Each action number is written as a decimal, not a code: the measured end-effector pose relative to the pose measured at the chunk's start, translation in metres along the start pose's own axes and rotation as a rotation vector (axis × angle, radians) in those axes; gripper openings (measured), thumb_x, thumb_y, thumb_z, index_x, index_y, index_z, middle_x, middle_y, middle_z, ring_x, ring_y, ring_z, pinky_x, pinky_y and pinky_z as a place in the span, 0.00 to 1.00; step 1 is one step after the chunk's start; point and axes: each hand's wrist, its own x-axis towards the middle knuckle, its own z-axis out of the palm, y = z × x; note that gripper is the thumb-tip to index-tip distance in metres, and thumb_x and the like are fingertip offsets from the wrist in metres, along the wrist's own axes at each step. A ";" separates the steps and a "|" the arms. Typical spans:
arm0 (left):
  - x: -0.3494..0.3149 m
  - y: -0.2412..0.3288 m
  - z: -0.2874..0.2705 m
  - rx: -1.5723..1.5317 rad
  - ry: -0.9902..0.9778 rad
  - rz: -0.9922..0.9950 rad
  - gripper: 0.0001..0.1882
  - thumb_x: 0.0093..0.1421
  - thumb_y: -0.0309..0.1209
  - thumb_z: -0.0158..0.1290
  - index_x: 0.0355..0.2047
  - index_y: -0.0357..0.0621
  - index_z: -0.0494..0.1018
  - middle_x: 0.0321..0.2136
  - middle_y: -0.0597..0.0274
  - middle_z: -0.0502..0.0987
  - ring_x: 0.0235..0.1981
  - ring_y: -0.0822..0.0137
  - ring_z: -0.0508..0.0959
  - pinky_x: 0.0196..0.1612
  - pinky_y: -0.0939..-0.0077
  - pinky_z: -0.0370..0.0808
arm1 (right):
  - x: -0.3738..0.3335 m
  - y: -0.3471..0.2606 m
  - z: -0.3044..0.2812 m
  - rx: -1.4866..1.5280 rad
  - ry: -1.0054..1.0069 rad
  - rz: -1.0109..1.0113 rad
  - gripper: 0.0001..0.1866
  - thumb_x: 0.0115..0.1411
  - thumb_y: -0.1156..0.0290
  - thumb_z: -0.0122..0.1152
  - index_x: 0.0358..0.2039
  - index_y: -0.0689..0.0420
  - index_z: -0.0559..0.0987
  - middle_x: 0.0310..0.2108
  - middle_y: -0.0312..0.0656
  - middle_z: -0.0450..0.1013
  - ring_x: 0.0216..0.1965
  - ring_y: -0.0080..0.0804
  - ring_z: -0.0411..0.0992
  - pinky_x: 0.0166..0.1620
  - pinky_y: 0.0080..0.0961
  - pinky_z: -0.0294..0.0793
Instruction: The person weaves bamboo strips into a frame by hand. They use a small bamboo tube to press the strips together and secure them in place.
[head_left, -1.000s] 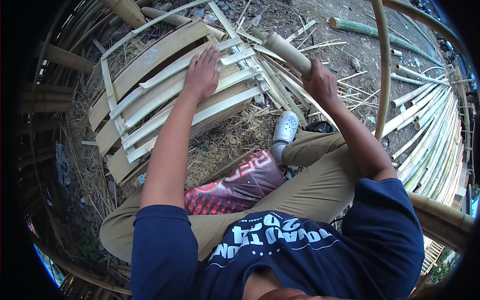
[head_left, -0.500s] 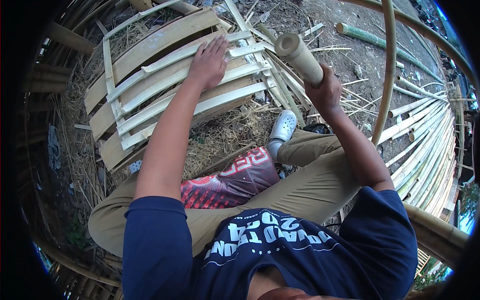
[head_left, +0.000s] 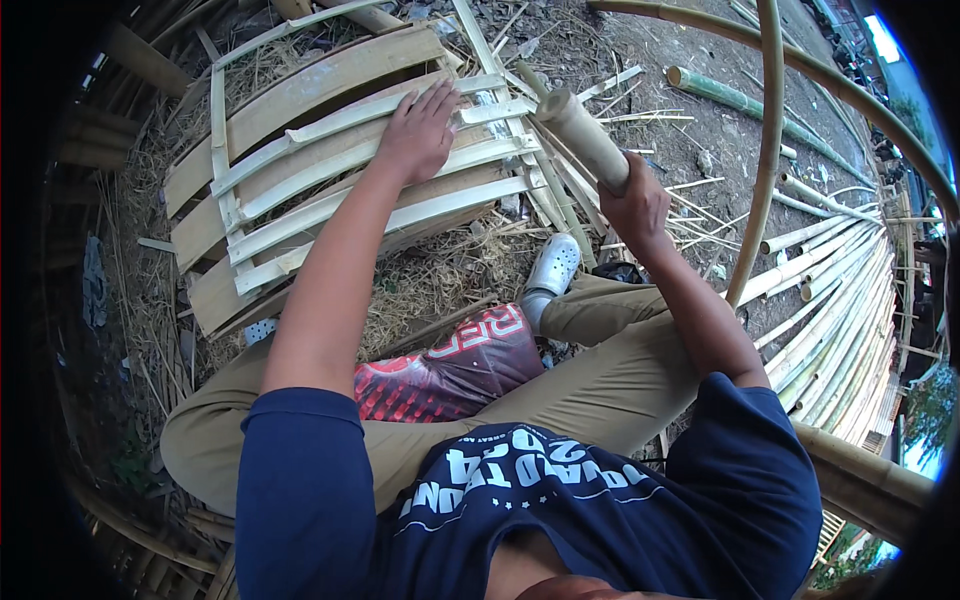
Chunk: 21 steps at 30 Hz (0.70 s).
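My left hand [head_left: 415, 135] lies flat with its fingers stretched out on a frame of pale split-bamboo strips [head_left: 300, 197]. Several of these strips run side by side across two crosspieces, over wide wooden boards [head_left: 335, 82]. My right hand [head_left: 637, 203] is wrapped round the lower end of a short, thick bamboo piece [head_left: 588, 145]. Its free end points up and left, close to the right edge of the frame. From this angle I cannot tell whether that end touches the strips.
Dry straw and loose split strips litter the ground around the boards. A green bamboo pole [head_left: 775, 108] lies far right, and a stack of poles [head_left: 835, 310] is at the right. One upright bamboo pole [head_left: 770, 150] stands beyond my right hand. A printed cloth [head_left: 455, 372] lies between my legs.
My right hand has moved a little left with the bamboo piece, whose free end is now lower and nearer the frame. My left hand keeps its place on the strips.
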 end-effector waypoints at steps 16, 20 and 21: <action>-0.001 0.001 0.003 0.030 -0.024 0.002 0.33 0.74 0.40 0.36 0.76 0.47 0.49 0.78 0.62 0.48 0.78 0.66 0.46 0.79 0.60 0.40 | -0.007 0.005 0.009 0.013 0.122 0.018 0.19 0.55 0.70 0.67 0.47 0.57 0.74 0.32 0.52 0.79 0.32 0.55 0.80 0.34 0.49 0.78; 0.004 0.006 0.001 0.022 -0.025 0.021 0.33 0.74 0.40 0.36 0.76 0.47 0.48 0.78 0.62 0.46 0.78 0.66 0.46 0.79 0.60 0.39 | -0.019 0.033 0.024 -0.202 -0.333 0.120 0.26 0.50 0.68 0.73 0.50 0.56 0.75 0.33 0.52 0.79 0.31 0.55 0.80 0.35 0.47 0.79; 0.003 0.003 0.002 0.030 -0.019 0.006 0.33 0.74 0.40 0.36 0.76 0.47 0.48 0.78 0.62 0.47 0.78 0.66 0.46 0.79 0.60 0.39 | -0.018 0.035 0.026 -0.197 -0.233 0.064 0.26 0.49 0.69 0.74 0.49 0.55 0.75 0.33 0.50 0.79 0.31 0.54 0.80 0.35 0.47 0.79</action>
